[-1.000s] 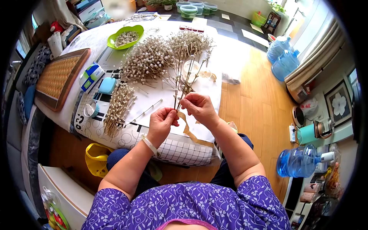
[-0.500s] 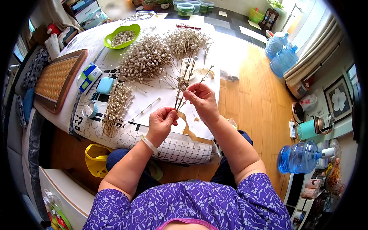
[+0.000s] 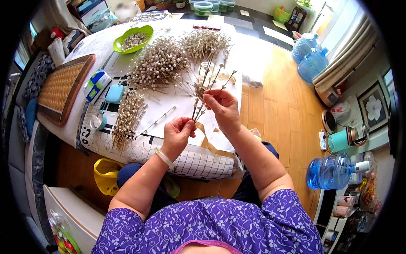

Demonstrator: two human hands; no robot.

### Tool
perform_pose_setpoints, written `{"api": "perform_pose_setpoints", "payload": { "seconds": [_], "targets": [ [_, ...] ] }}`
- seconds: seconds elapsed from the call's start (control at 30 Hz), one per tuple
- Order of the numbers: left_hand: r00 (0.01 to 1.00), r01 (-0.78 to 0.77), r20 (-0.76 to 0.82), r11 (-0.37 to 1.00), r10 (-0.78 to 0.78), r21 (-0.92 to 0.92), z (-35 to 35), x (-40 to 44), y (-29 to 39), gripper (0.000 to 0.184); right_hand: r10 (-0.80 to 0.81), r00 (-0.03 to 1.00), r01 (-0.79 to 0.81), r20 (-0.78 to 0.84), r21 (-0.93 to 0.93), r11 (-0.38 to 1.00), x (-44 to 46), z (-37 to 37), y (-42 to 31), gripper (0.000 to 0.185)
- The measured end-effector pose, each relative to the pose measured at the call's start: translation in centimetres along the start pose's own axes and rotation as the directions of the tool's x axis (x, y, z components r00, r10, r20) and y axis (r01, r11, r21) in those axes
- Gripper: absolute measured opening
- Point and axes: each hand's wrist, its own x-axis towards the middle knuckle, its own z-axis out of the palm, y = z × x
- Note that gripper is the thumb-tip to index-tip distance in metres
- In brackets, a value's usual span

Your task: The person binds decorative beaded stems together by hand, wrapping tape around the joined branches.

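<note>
Stems with pale buds (image 3: 196, 103) rise from the left hand (image 3: 176, 133), held a little above the near part of the cloth-covered bench (image 3: 98, 136) — their upper ends fanning out toward the far side. The left hand's grip pinches them near their lower ends, between thumb and curled fingers; a white bangle (image 3: 164, 159) circles that wrist. The right hand (image 3: 224, 107) is higher up the same stems, thumb and fingers drawn together right beside them, though whether its grip pinches one cannot be told. A tan strip (image 3: 205, 142) runs down from beside the left hand to the near edge of the bench.

Beyond the hands lie a large heap of budded stems (image 3: 158, 63) and, next to it, a farther heap (image 3: 206, 44). Left of the left hand, a single loose stem (image 3: 160, 120) lies aslant, then a flat bundle (image 3: 128, 113). Past that bundle sit a small cup (image 3: 98, 121), a light-blue case (image 3: 114, 94) and a soft pack (image 3: 97, 86) — and farther off, a green bowl (image 3: 118, 44) holding loose buds.
</note>
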Motion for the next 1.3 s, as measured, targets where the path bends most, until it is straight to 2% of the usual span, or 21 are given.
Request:
{"api": "perform_pose_setpoints", "payload": {
  "seconds": [0.6, 0.7, 0.77, 0.8, 0.87, 0.9, 0.93, 1.03, 1.1, 1.23, 1.3],
  "targets": [
    [1.000, -0.013, 0.025, 0.999, 0.013, -0.033, 0.1, -0.2, -0.4, 0.011, -0.053, 0.995, 0.056, -0.080, 0.041, 0.998, 0.2, 0.0, -0.1, 0.007],
    [1.000, 0.003, -0.009, 1.000, -0.003, -0.024, 0.2, -0.3, -0.4, 0.011, -0.051, 0.997, 0.054, -0.059, 0.057, 0.997, 0.3, -0.2, 0.1, 0.010],
    [1.000, 0.003, 0.010, 1.000, -0.003, -0.001, 0.1, -0.1, -0.2, 0.012, -0.012, 0.998, 0.011, -0.064, -0.022, 1.000, 0.3, -0.2, 0.0, 0.012],
    [0.999, 0.032, -0.013, 0.999, -0.032, -0.033, 0.1, -0.1, -0.1, 0.014, -0.039, 0.999, 0.039, -0.013, 0.023, 0.999, 0.4, -0.3, 0.3, 0.015],
    [1.000, 0.024, -0.012, 0.998, -0.025, -0.057, 0.0, 0.0, 0.3, 0.014, 0.078, 0.996, -0.079, 0.045, 0.026, 0.997, 0.3, -0.3, -0.1, 0.018],
    [0.999, 0.041, -0.003, 0.996, -0.041, -0.082, 0.0, -0.2, 0.4, 0.014, 0.204, 0.972, -0.198, 0.113, -0.062, 0.978, 0.4, -0.7, 0.1, 0.020],
    [0.999, 0.036, 0.012, 0.994, -0.035, -0.106, -0.2, 0.0, 0.5, 0.014, 0.310, 0.931, -0.302, 0.192, -0.072, 0.951, 0.2, -0.6, -0.5, 0.021],
    [0.998, 0.067, 0.016, 0.992, -0.065, -0.110, -0.2, 0.2, 0.8, 0.013, 0.341, 0.908, -0.338, 0.242, -0.054, 0.940, 0.3, -0.8, -0.4, 0.017],
    [0.995, 0.096, 0.005, 0.989, -0.096, -0.109, -0.4, 0.0, 0.7, 0.013, 0.341, 0.910, -0.360, 0.236, 0.042, 0.932, 0.3, -0.9, -0.2, 0.011],
    [0.996, 0.087, 0.042, 0.991, -0.084, -0.097, -0.6, 0.2, 0.7, 0.013, 0.327, 0.918, -0.344, 0.225, 0.043, 0.938, 0.4, -0.7, -0.2, 0.009],
    [0.997, 0.073, 0.043, 0.995, -0.071, -0.061, -0.5, 0.1, 0.8, 0.014, 0.369, 0.900, -0.396, 0.234, 0.081, 0.915, 0.6, -1.0, 0.2, 0.008]
  ]
}}
